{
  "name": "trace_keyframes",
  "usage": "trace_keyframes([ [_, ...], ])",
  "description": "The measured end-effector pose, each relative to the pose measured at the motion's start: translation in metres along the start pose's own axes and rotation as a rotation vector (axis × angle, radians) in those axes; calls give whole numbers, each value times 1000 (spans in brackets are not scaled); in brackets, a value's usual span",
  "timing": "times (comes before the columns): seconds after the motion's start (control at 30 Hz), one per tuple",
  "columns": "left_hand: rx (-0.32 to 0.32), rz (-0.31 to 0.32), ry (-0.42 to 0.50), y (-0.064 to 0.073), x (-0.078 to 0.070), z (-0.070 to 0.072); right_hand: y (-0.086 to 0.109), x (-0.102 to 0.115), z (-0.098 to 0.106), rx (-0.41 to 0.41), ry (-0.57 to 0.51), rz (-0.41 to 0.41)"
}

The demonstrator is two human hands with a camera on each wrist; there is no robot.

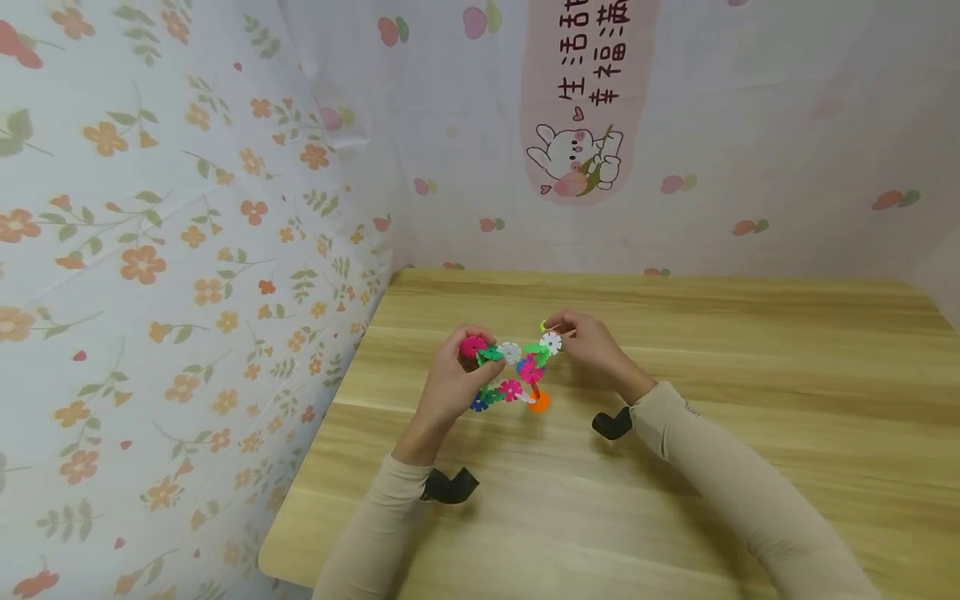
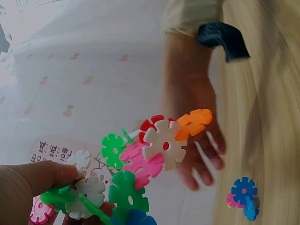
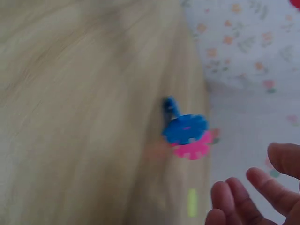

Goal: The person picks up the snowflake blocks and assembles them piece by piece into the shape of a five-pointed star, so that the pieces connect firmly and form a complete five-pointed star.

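Observation:
My left hand (image 1: 447, 379) pinches a chain of slotted plastic flower discs between thumb and fingers. Pink, green, white, blue, red and orange pieces interlock in it, and an orange disc (image 2: 194, 123) sticks out at its far end. Part of the chain lies hidden behind the thumb (image 2: 49, 177). My right hand (image 1: 592, 343) is beside the chain, close to a white disc (image 1: 551, 342). In the right wrist view its fingers (image 3: 241, 201) are spread and loosely bent, with nothing between them.
On the wooden table (image 1: 750, 375), a small cluster of blue discs (image 2: 244, 190) with a pink one lies apart from the chain. A yellow-green piece (image 3: 192, 202) is near it. Patterned cloth (image 1: 187, 250) hangs along the left side and the back of the table.

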State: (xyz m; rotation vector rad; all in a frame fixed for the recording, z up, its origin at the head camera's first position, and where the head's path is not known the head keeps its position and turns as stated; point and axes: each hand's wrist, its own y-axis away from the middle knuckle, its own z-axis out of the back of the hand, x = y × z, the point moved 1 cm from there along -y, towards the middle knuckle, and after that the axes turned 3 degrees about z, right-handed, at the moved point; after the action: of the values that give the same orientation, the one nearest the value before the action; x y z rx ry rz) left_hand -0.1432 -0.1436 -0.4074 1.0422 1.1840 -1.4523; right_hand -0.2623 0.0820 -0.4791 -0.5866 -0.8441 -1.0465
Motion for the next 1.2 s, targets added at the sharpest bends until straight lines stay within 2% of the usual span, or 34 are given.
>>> trace_keyframes([
  [0.1,-15,5,17,2,3,0,-7,-14,-13,82,94,-22],
  [0.27,-22,-8,18,-1,18,0,-12,-20,-25,143,301,46],
  [0.4,-18,-12,30,-3,20,0,-11,-15,-27,151,312,17],
  [0.5,-16,-13,37,-3,19,0,-9,-10,-27,166,351,29],
  [0.63,-17,-2,45,-4,17,0,-5,-5,-29,200,433,71],
  [0.8,-16,8,40,-5,16,-1,-2,-1,-32,206,465,128],
  [0.93,-2,19,38,-5,15,-3,-1,-1,-34,212,506,98],
  [1.0,0,18,37,-5,15,-3,-1,-2,-34,205,505,77],
  [1.2,-25,4,46,-5,15,-2,4,-1,-25,121,445,122],
])
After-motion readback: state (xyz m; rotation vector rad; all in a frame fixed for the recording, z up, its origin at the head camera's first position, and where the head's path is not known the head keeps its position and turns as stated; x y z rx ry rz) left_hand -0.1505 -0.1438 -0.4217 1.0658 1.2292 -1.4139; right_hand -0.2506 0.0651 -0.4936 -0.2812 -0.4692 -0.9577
